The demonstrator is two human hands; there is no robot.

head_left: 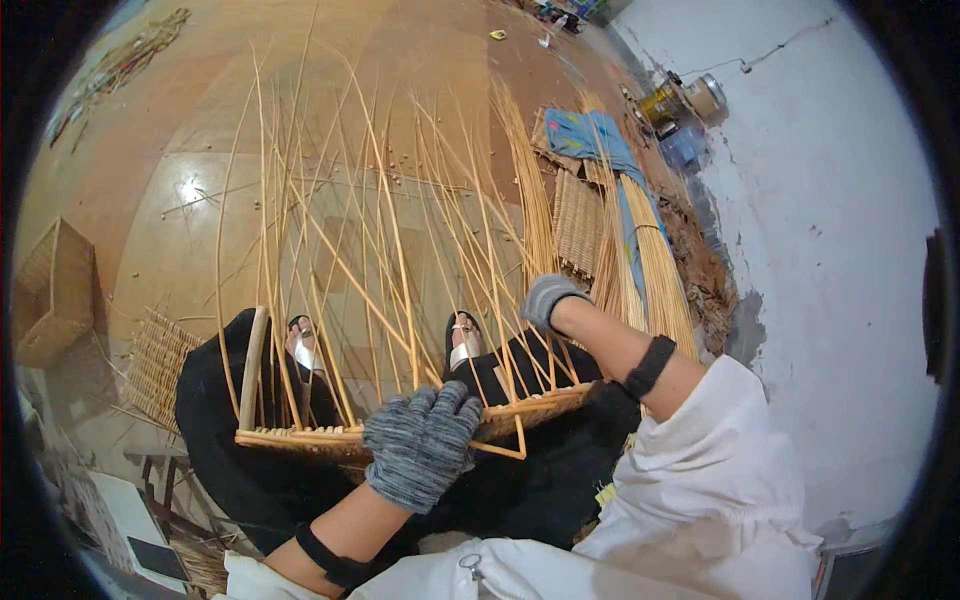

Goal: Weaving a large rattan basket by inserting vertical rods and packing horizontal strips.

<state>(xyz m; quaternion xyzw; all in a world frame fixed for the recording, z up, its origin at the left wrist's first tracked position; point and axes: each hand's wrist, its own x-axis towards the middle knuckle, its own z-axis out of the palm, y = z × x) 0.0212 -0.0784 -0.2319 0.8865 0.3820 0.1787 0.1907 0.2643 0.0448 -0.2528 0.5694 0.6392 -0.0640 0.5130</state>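
A half-woven wicker panel (300, 440) lies across my lap, with several long upright wicker rods (405, 260) standing away from me out of its edge. My left hand (422, 445), in a grey knitted glove, wraps over the near edge of the panel around its middle. One rod end (522, 440) bends sharply just right of that hand. Farther out and to the right is my right hand (550, 300), also gloved, raised above the panel's right end among the rods. Its fingers look curled, and whatever they hold is hidden. A thicker wooden stick (254, 365) stands at the panel's left end.
Bundles of long rods (655, 265), a blue cloth (595, 135) and woven panels (578, 220) lie to the right along the white wall (830, 200). At left are a wicker box (55, 295) and another woven panel (160, 365). Loose rods litter the floor.
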